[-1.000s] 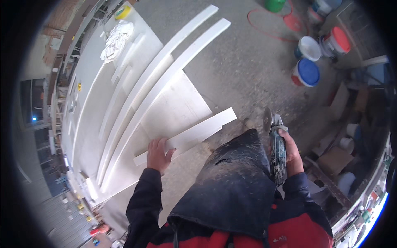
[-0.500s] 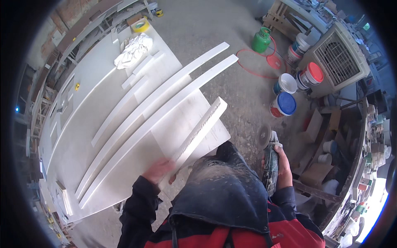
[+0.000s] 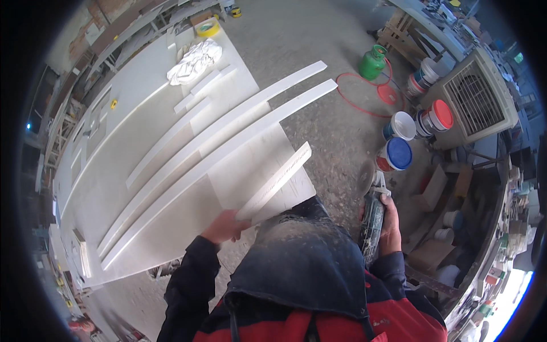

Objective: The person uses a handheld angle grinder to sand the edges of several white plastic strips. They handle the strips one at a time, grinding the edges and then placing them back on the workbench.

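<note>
My left hand (image 3: 227,226) is closed around the near end of a short white strip (image 3: 276,181), whose long face carries a rough dark mark along it. The strip slants away over the corner of a large pale tabletop (image 3: 239,185). In my right hand (image 3: 391,225) is a dusty angle grinder (image 3: 372,221), its round disc (image 3: 366,174) pointing away from me, apart from the strip. Two long white strips (image 3: 228,147) lie side by side across the table left of the held one. Shorter white pieces (image 3: 165,142) rest beyond them.
A white cloth (image 3: 195,61) and a yellow tape roll (image 3: 207,28) lie at the table's far end. Right of it, on the floor, stand a green gas cylinder (image 3: 372,62) with a red hose (image 3: 348,102), several buckets (image 3: 397,154) and a beige air cooler (image 3: 476,100).
The short strip has been turned so that a different side faces up, and my left hand now grips its near end more clearly. The grinder stays in my right hand. My view has shifted slightly.
</note>
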`<state>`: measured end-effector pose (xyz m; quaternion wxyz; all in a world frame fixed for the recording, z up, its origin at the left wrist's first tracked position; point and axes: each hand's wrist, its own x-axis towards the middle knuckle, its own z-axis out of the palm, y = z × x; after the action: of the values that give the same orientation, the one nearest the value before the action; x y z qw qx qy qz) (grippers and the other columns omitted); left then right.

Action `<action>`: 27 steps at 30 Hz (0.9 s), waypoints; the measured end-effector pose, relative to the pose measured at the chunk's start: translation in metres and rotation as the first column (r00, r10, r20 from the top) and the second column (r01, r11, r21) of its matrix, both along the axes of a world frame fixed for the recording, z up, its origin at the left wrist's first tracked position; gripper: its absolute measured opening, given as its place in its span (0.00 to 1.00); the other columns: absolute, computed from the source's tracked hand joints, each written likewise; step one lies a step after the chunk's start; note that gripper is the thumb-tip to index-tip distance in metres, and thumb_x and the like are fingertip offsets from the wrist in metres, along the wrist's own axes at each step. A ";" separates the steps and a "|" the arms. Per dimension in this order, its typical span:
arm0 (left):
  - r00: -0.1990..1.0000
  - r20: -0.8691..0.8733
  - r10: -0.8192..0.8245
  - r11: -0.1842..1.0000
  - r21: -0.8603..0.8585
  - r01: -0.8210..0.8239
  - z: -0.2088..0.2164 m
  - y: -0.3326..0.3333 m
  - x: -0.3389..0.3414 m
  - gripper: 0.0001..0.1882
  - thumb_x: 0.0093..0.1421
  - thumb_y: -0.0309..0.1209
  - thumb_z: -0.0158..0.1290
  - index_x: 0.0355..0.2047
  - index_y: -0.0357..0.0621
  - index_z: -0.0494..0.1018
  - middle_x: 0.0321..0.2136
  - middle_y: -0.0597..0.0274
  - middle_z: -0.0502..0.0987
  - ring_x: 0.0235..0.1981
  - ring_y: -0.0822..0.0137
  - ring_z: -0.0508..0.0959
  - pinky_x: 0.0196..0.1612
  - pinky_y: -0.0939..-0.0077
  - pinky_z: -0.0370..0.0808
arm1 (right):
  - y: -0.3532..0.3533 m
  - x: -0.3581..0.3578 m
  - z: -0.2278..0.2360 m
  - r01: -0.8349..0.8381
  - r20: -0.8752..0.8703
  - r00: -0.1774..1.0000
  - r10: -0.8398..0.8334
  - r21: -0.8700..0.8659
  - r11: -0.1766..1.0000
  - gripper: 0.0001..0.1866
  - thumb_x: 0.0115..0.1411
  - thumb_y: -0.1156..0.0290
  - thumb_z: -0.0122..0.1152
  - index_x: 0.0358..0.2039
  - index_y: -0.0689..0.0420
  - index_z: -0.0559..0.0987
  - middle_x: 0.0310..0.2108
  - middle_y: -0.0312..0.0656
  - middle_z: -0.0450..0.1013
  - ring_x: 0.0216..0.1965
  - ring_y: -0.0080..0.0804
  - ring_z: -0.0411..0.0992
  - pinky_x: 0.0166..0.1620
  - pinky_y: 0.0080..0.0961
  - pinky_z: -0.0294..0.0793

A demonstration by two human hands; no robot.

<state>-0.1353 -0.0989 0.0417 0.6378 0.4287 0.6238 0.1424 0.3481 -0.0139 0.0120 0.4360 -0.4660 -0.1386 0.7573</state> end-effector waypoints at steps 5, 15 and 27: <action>0.996 -0.076 -0.040 0.999 0.012 0.041 -0.008 0.012 0.016 0.19 0.64 0.40 0.61 0.45 0.35 0.81 0.21 0.59 0.78 0.18 0.71 0.78 0.20 0.74 0.75 | 0.017 -0.003 0.018 -0.031 0.090 0.996 0.024 0.073 0.997 0.35 0.59 0.51 0.70 0.58 0.62 0.72 0.41 0.51 0.78 0.30 0.43 0.80 0.33 0.41 0.85; 0.994 -0.015 -0.109 0.990 -0.090 0.108 0.002 0.024 0.006 0.14 0.63 0.36 0.61 0.40 0.35 0.78 0.24 0.60 0.79 0.22 0.69 0.80 0.26 0.71 0.78 | 0.001 -0.106 0.051 -0.721 0.923 0.363 0.128 0.191 0.666 0.47 0.48 0.57 0.82 0.68 0.50 0.68 0.52 0.53 0.81 0.54 0.52 0.81 0.58 0.40 0.79; 0.993 -0.117 -0.012 0.994 -0.107 -0.001 0.033 -0.026 -0.020 0.13 0.63 0.36 0.57 0.34 0.36 0.78 0.21 0.62 0.77 0.18 0.68 0.78 0.22 0.71 0.75 | -0.022 -0.173 0.067 -0.956 0.987 0.110 0.117 0.073 0.284 0.46 0.51 0.55 0.80 0.69 0.48 0.68 0.48 0.58 0.81 0.48 0.60 0.81 0.53 0.48 0.81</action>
<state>-0.1557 -0.1246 0.0745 0.6222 0.4033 0.6660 0.0815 0.1749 -0.0360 0.0791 0.0649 -0.4331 -0.8219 0.3643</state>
